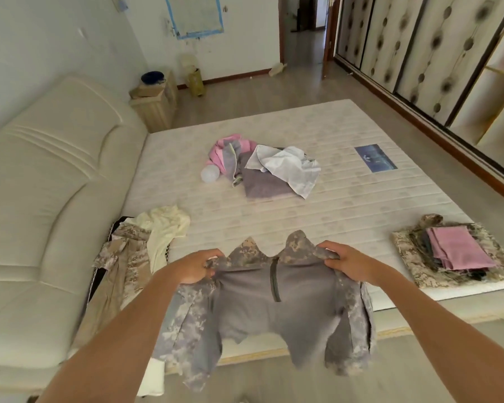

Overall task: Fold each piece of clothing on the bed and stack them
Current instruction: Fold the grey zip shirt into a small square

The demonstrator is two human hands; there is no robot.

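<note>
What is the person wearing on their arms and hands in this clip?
Nothing visible. The left hand and right hand are bare, with no gloves, rings, watch or wristbands showing. Both forearms are uncovered right to the bottom edge of the frame, so any sleeves end out of view.

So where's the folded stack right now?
In the head view the folded stack sits at the mattress's near right corner, right of the right hand; a pink piece lies on top.
</note>
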